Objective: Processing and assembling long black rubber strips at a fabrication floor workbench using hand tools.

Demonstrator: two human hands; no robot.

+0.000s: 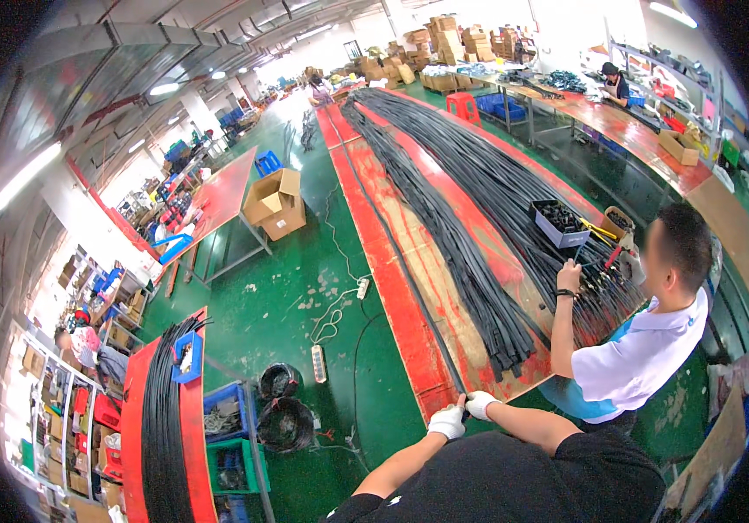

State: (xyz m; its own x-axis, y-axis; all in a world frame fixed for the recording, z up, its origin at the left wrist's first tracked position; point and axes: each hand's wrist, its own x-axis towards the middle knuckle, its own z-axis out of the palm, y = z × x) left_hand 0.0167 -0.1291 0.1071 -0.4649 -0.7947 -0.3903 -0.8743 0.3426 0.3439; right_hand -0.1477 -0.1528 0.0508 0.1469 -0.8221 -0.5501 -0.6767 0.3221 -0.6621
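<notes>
A long, thin black tube (438, 340) runs along the left side of the red-topped table (383, 292), its near end at my hands. My left hand (447, 422), in a white glove with bare fingertips, is closed on that end. Close beside it, my right hand (481, 404), gloved the same way, is also closed at the tube's end; its fingers are partly hidden. To the right lies a bundle of flat black sleeves (453, 248), and beyond it a wider bundle of black cables (488, 166).
A co-worker (644, 340) stands at the table's right side, one hand raised by a box of small dark parts (559, 225). On the green floor are an open carton (275, 205), a power strip (318, 364) and black bins (285, 424). Another red table (136, 410) stands left.
</notes>
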